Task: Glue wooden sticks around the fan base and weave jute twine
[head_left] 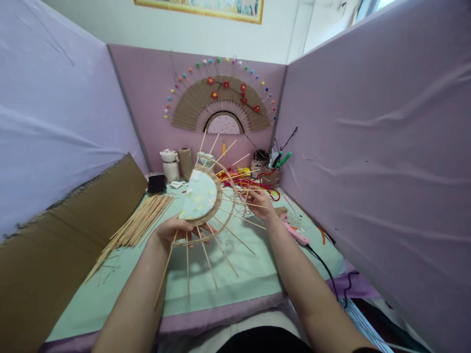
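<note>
A half-round fan frame point(198, 196) is held up over the table, its centre covered in pale floral cloth with a twine-wrapped rim. Thin wooden sticks fan out from the rim, and a ring of twine point(232, 211) is woven across them. My left hand point(184, 230) grips the frame's lower edge, the thumb on the front and fingers behind. At the right side of the frame, my right hand point(258, 202) has its fingers pinched on the twine beside the stick ends. Loose loops of twine hang near those fingers.
A pile of wooden sticks point(142, 218) lies on the left beside a cardboard sheet point(81, 235). A pink glue gun point(296, 235) with a black cord lies at right. Behind are red cords point(272, 191), a tool pot point(271, 175), a white jar point(170, 165) and a finished fan point(191, 105).
</note>
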